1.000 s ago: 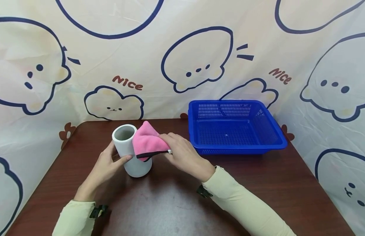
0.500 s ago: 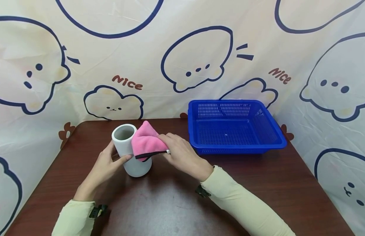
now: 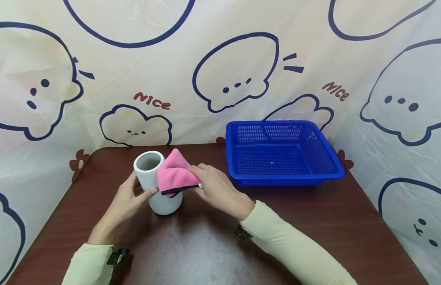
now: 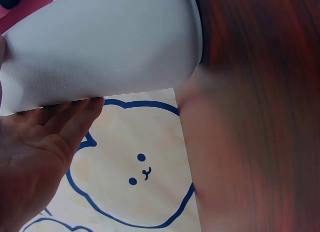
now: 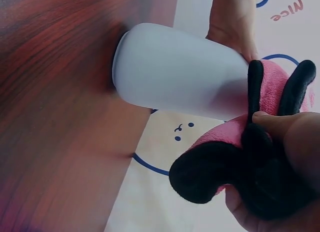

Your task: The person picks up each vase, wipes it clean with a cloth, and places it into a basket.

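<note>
A white vase [image 3: 165,203], smooth and roughly cylindrical with a wide round mouth, stands on the table left of centre in the head view. My left hand [image 3: 122,206] grips its left side, thumb across the front and fingers behind. In the left wrist view those fingers [image 4: 75,117] lie along the vase wall [image 4: 110,46]. A pink cloth [image 3: 175,174] with black edging is bunched in my right hand [image 3: 220,190], against the vase's upper right side. From the right wrist, the thumb pinches the folded cloth [image 5: 270,86] near the vase [image 5: 175,71]; part of the cloth hangs loose.
A blue plastic basket [image 3: 284,178] with perforated walls stands at the back right of the dark wooden table [image 3: 313,221]. Behind and beside the table hangs a pale curtain [image 3: 192,126] printed with cartoon faces.
Both hands keep their holds on the vase and the cloth. The whole head view has shifted slightly left; the cloth sits marginally lower against the vase.
</note>
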### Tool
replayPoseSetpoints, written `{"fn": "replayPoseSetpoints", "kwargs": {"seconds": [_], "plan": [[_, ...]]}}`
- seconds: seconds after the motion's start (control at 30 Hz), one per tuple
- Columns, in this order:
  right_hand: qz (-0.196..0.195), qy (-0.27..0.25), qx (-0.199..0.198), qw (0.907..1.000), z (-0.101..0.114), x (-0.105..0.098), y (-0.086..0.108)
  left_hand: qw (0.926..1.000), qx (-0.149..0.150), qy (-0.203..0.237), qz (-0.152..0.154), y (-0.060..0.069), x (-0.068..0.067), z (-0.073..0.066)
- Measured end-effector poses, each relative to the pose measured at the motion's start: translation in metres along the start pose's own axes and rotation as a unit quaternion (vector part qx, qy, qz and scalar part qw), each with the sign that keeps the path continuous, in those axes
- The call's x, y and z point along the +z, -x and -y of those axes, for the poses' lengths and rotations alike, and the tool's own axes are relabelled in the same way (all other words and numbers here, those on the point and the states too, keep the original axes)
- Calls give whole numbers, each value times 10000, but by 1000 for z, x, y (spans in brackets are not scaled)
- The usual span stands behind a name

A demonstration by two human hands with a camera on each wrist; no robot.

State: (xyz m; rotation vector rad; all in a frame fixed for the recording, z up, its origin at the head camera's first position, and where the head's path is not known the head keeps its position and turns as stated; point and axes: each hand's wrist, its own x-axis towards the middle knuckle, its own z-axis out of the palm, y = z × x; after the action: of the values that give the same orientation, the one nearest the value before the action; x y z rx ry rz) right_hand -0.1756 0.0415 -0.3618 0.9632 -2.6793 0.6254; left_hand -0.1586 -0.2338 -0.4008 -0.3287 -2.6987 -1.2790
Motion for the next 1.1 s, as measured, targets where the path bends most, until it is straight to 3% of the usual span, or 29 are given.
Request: {"fn": "replayPoseSetpoints", "kwargs": {"seconds": [0.27, 0.73, 1.1], "plan": [[49, 7, 27, 10000, 0, 4, 0, 9999, 82, 59, -20, 0, 0, 1], [170, 27, 72, 9998, 1, 9, 2, 9996, -35, 247, 103, 1, -1, 1], [151, 53, 38, 9999, -1, 14, 4, 9999, 85, 41, -46, 1, 1, 0]]}}
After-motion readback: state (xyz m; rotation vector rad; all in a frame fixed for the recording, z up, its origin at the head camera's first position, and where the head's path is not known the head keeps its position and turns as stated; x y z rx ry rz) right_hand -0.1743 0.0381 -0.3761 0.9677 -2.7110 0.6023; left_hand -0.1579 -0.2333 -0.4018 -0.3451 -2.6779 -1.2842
